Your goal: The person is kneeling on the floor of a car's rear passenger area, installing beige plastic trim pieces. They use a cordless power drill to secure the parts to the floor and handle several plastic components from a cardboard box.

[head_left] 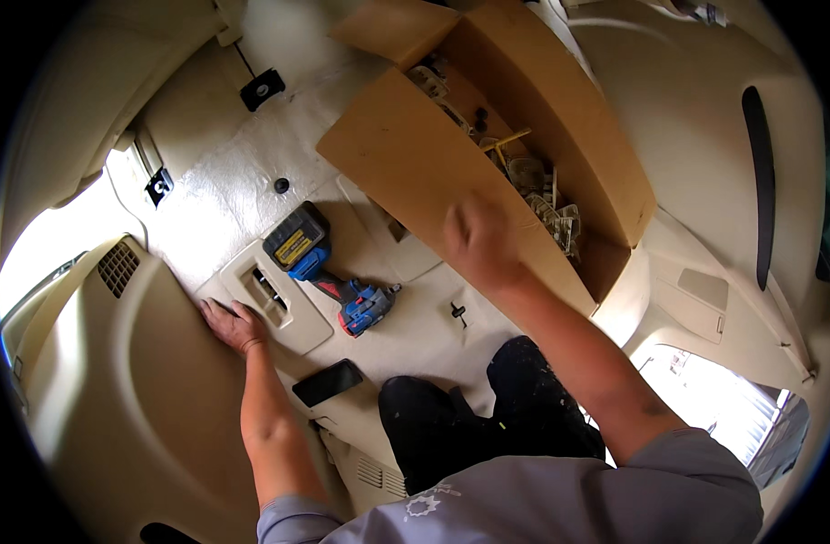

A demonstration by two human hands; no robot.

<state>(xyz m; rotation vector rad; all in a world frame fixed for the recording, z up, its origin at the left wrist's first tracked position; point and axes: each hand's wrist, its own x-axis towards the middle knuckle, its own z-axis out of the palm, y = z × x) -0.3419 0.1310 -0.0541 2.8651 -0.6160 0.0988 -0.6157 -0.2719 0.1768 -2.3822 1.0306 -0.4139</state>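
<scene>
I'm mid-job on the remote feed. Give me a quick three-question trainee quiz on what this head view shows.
1. True or false: the left hand rests flat beside the beige plastic trim panel with a rectangular slot.
2. Where is the right hand? A) gripping the blue and red cordless drill with a black and yellow battery; B) raised, blurred, at the near wall of the open brown cardboard box; C) on the black phone.
3. Fill in: the drill lies between the trim panel and the ____.

Key: 1 true; 2 B; 3 cardboard box.
</scene>
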